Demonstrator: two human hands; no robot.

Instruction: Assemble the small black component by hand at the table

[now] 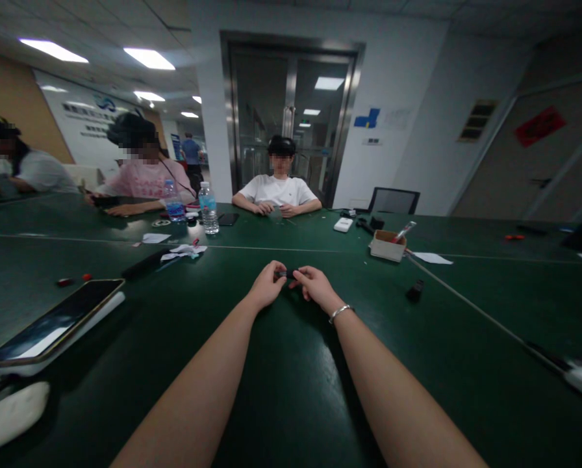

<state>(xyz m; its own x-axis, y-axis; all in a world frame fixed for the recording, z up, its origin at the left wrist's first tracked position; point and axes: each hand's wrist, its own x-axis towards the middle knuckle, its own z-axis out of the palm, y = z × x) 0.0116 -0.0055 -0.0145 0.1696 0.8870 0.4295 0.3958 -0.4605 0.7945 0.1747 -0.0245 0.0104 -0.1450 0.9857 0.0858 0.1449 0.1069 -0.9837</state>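
A small dark stick-like object with a lighter part at its left end lies level between my two hands, a little above the green table. My left hand pinches its left end between thumb and fingers. At the right end, the thumb and fingers of my right hand close on the black part, with the other fingers curled below. A silver bracelet circles my right wrist. The object is too small and dim to name its kind.
To the left lie a phone, a white mouse-like object and crumpled paper. Water bottles stand farther back. On the right are a small box, a black item and a cable. Several people sit across the table.
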